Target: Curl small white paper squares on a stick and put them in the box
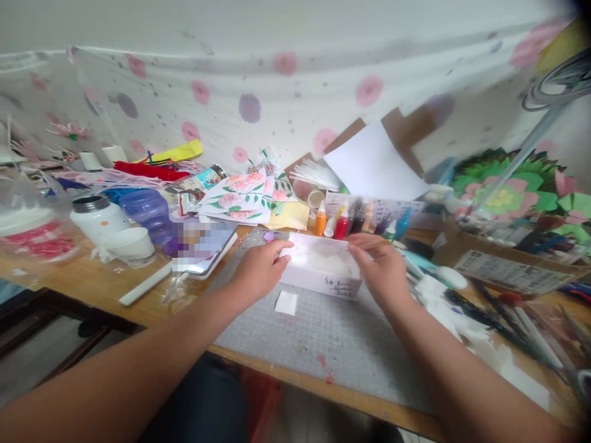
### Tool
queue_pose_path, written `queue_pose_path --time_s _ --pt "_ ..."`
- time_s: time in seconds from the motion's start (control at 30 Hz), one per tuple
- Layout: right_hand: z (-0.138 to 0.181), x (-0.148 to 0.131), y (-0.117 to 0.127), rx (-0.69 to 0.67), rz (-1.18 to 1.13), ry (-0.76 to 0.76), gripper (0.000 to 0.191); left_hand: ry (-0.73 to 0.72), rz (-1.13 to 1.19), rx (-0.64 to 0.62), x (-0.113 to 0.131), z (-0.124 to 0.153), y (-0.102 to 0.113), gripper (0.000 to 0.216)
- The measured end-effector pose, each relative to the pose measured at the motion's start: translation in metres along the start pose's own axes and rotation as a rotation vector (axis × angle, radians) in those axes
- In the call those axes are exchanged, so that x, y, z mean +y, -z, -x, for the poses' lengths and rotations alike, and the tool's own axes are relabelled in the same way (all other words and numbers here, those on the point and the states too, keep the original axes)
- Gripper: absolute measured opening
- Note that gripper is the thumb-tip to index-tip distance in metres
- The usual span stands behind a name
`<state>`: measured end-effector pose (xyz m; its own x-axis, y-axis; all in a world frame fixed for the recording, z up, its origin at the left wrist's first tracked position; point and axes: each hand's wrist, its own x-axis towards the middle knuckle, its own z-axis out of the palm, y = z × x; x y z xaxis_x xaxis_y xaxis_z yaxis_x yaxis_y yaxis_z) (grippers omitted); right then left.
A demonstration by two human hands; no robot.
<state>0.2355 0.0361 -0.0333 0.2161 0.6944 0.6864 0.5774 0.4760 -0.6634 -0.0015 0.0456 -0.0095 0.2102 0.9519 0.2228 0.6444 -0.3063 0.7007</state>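
Along the desk's near edge [258, 366] lies a grey cutting mat [332, 338], bearing a small white paper square [287, 303]. Just beyond the square, toward the mat's far edge, stands a white box [318, 278], open on top, with upside-down handwriting on its near side. The left hand [264, 267] grips the box's left end, thumb and forefinger close together; the right hand [381, 264] pinches its upper right corner. The step looks like steadying or squaring the box; the next move would call for light, even pressure so the thin walls don't buckle.

The box's floor is washed out, and the right fingertips are partly hidden. A thin tan strip by that hand is too blurred to name. Farther back, paint bottles [341, 223] line up near the desk's far edge; pixels mask much of a tablet [226, 239] left of them, and a carton [503, 261] toward the desk's right edge is partly covered by paper flowers [503, 194].
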Motion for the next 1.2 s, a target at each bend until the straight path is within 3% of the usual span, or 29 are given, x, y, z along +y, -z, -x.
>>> queue_pose_path --time_s 0.13,0.27,0.37,0.53,0.7,0.9,1.03,1.2 --pt "0.004 -0.01 0.002 0.046 0.001 0.008 0.012 -0.158 -0.235 -0.036 -0.005 0.014 0.011 0.024" --pt "0.012 -0.024 0.002 0.02 0.04 0.21 0.013 -0.253 -0.436 -0.315 -0.01 0.026 0.009 0.02" --pt "0.018 -0.031 0.0 -0.024 0.049 0.337 0.01 -0.275 -0.469 -0.394 -0.014 0.031 -0.002 0.026" --pt "0.022 -0.032 -0.001 -0.079 0.022 0.387 0.01 -0.239 -0.39 -0.356 -0.017 0.035 -0.016 0.006" --pt "0.022 -0.037 0.001 -0.097 -0.113 0.283 0.011 -0.172 -0.269 -0.283 -0.005 0.037 -0.01 0.012" --pt "0.027 -0.047 0.0 -0.25 -0.577 0.051 0.012 -0.013 0.509 -0.179 0.019 0.04 0.004 0.018" --pt "0.031 -0.048 -0.002 -0.317 -0.773 -0.022 0.008 -0.037 0.502 -0.158 0.02 0.04 0.001 0.018" --pt "0.029 -0.055 -0.001 -0.385 -0.697 0.0 0.006 -0.069 0.478 -0.141 0.019 0.038 -0.007 0.019"
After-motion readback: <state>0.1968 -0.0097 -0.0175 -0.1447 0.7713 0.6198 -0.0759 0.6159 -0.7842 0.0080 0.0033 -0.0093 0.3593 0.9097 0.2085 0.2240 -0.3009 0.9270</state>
